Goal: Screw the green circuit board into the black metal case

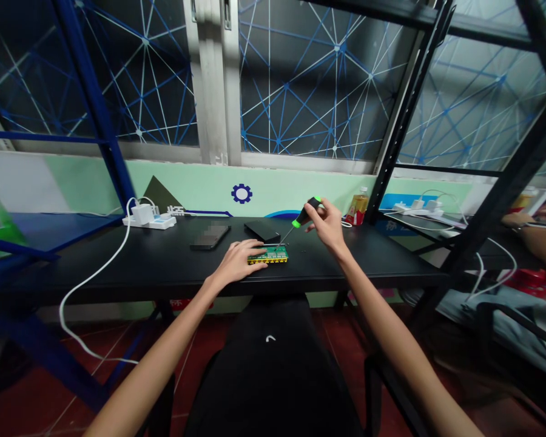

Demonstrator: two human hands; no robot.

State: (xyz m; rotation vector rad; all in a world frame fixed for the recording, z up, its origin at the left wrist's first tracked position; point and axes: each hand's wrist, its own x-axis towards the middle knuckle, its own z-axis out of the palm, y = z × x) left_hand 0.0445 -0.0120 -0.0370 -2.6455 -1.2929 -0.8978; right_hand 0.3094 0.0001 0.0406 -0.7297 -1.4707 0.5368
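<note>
A green circuit board with a yellow front edge (276, 254) lies on the black desk (164, 258) in front of me. My left hand (240, 258) grips its left end, fingers over the top and thumb along the near side. In my right hand (326, 223) is a screwdriver (304, 215) with a black and bright green handle, held at a slant. Its thin shaft points down and left, with the tip at the board's upper side; whether it sits in a screw is too small to tell. Behind the board lies a flat black object (261, 230).
A phone (210, 237) lies left of the board. Further left stands a white power strip (150, 220) with a cable (79, 285) hanging off the desk. A bottle (357, 206) stands at the back right, near a black metal post (403, 127). Another person's arm (539, 237) shows far right.
</note>
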